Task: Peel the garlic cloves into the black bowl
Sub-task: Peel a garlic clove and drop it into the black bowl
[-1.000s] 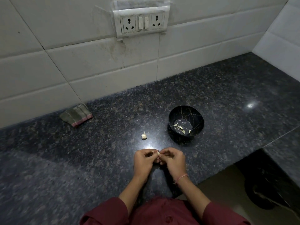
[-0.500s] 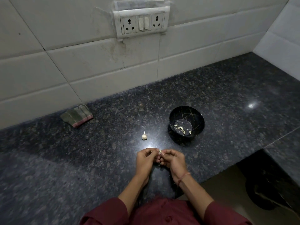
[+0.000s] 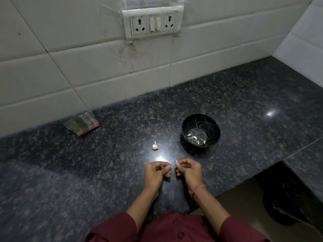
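Note:
The black bowl (image 3: 212,125) with gold veins stands on the dark granite counter (image 3: 87,172), with several peeled cloves (image 3: 194,137) in its bottom. A small garlic piece with a stalk (image 3: 155,146) lies left of the bowl. My two hands hover over the counter's front edge, a short gap between them. My right hand (image 3: 189,171) pinches a pale garlic clove (image 3: 176,162) at its fingertips. My left hand (image 3: 155,173) has curled fingers and its thumb pressed to the forefinger, seemingly on a bit of skin too small to make out.
A folded striped cloth (image 3: 81,123) lies at the back left against the tiled wall. A socket plate (image 3: 153,23) sits on the wall above. The counter drops away at the front right, where a dark round object (image 3: 286,206) rests on the floor.
My hands, joined on one clove before, have pulled apart sideways. The clove stays with my right hand. Bowl and loose garlic piece have not moved.

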